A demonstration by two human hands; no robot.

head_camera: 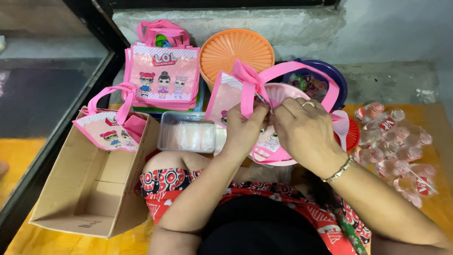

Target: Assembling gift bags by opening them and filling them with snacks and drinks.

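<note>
Dead centre, above the lap, both hands pinch the top of a pink gift bag [264,118]: left hand [243,130] and right hand [304,132], each grip closed on its handles. Soft, light fabric, likely floppy; best held by the handles. Cardboard box [89,189] at eight o'clock.

Red patterned garment, gold bracelet [339,173] and ring [308,103] (right hand), bare forearms.

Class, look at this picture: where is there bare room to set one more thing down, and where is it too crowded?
Free: the inside of the cardboard box, apart from the pink bag on its rim, and the yellow floor left of it. Crowded: around the left hand and right hand, between the clear tub and the bottles.
</note>
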